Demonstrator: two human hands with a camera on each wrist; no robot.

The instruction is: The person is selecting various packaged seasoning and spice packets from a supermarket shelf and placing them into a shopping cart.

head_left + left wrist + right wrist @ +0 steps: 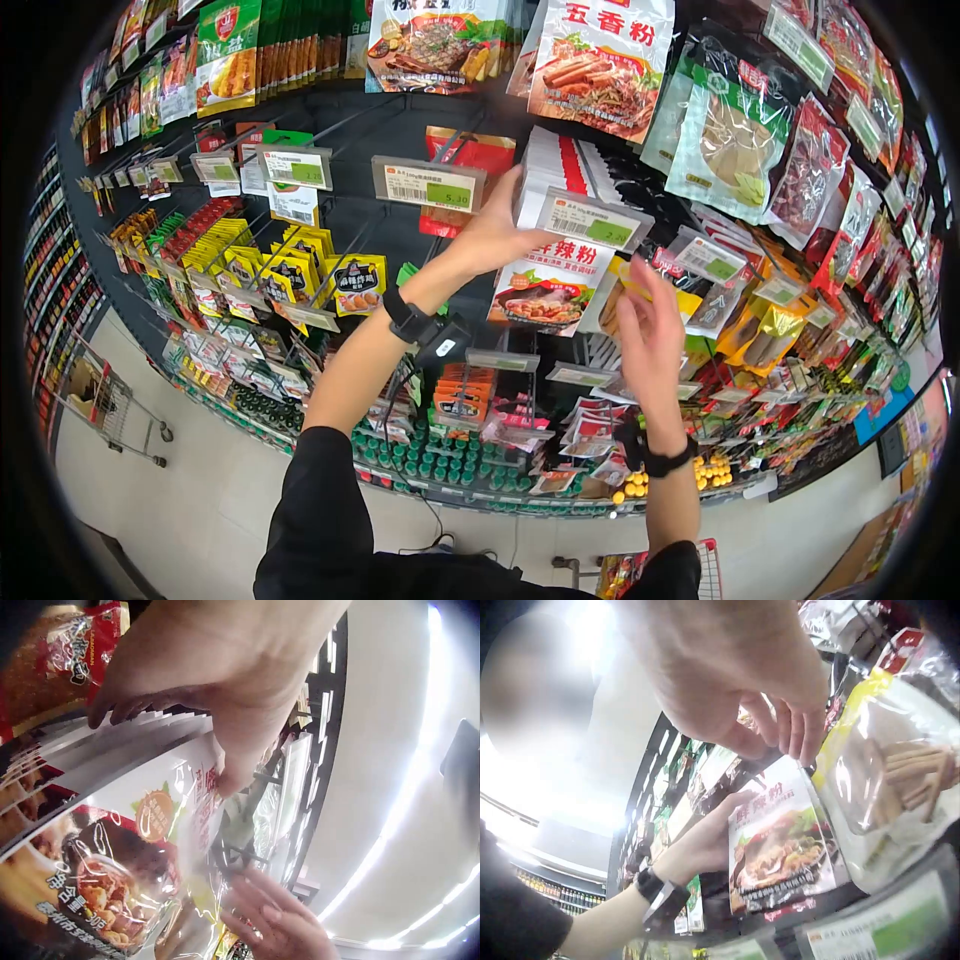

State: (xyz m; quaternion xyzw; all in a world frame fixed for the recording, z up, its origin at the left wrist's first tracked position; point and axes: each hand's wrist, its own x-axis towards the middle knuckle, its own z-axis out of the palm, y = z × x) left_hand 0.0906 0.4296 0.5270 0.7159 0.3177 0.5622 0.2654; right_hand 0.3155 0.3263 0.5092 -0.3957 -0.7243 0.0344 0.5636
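Note:
My left hand (497,235) grips a row of white seasoning powder packets (543,292) hanging on a shelf hook. In the left wrist view its fingers reach over the top edges of the packets (112,855), and the thumb lies against the front one. A price tag (597,218) covers part of the row in the head view. Just right of the packets is my right hand (655,335), its fingers loosely bent and holding nothing. Below those fingers in the right wrist view hangs a clear, yellow-edged bag of brown sticks (915,776), beside the packets (784,851).
Larger white spice pouches (600,65) hang above the hands. A red packet (465,165) hangs behind the left wrist, and yellow packets (357,285) fill hooks to the left. Price tags (430,183) jut out from the hooks. A shopping cart (115,405) stands at the left.

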